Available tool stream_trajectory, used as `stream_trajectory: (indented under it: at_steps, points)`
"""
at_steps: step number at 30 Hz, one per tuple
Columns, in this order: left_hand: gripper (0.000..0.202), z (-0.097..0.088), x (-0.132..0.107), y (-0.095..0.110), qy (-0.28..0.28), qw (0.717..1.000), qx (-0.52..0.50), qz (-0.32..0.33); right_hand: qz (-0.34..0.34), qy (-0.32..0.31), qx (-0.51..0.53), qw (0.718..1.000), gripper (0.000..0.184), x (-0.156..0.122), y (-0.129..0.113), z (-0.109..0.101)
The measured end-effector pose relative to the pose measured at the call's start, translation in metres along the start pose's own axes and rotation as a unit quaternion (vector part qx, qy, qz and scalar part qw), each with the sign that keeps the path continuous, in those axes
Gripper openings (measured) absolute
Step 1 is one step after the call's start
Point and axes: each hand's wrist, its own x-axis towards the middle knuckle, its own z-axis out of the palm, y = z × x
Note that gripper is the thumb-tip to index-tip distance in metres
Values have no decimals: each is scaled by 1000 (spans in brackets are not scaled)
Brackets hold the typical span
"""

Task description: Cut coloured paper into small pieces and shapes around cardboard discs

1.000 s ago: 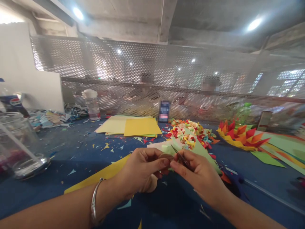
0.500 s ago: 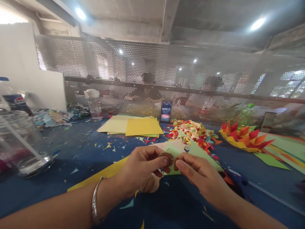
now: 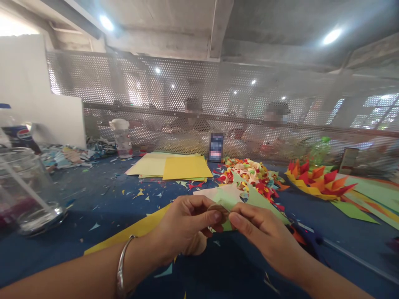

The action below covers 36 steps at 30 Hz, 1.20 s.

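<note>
Close together over the table's near middle, both hands pinch a small thin tan piece [image 3: 215,206], probably paper. My left hand [image 3: 187,220], with a silver bangle on its wrist, grips it between thumb and bent fingers. The thumb and forefinger of my right hand [image 3: 255,226] are closed at its right end. A rounded tan piece [image 3: 195,245] hangs below the left hand; whether it joins the pinched piece is hidden. Behind the fingers lie a pale green sheet [image 3: 262,203] with cut-out gaps and, at left, a yellow sheet [image 3: 124,234].
A heap of coloured paper cut-outs [image 3: 252,174] lies beyond the hands, beside stacked yellow sheets [image 3: 187,167] and a propped phone [image 3: 216,147]. Left stand a glass jug [image 3: 28,191] and a bottle [image 3: 121,137]. A folded red-and-yellow paper flower [image 3: 321,180] sits right. Paper scraps litter the blue tabletop.
The view has shifted slightly. Both hands keep their pinch on the tan piece, with only small movement of the fingers.
</note>
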Motion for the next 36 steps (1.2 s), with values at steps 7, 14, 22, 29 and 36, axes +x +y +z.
stream_trajectory:
  at_steps: [7,14,22,29,36]
  points:
    - [18,1,-1,-1,8,1000,-7,0,1,-1,-7,1000,37,-1,-3,-1]
    - [19,1,-2,-1,4,1000,-11,-4,0,-5,8,1000,37,-3,-5,0]
    - [20,1,0,-2,5,1000,-7,13,3,0,-19,1000,38,-2,-2,-1]
    - [18,2,-1,-1,12,1000,-2,15,-3,2,-16,1000,37,-2,-3,-1]
    - [19,0,0,-2,9,1000,-15,26,6,-4,-5,1000,37,-3,-4,-2]
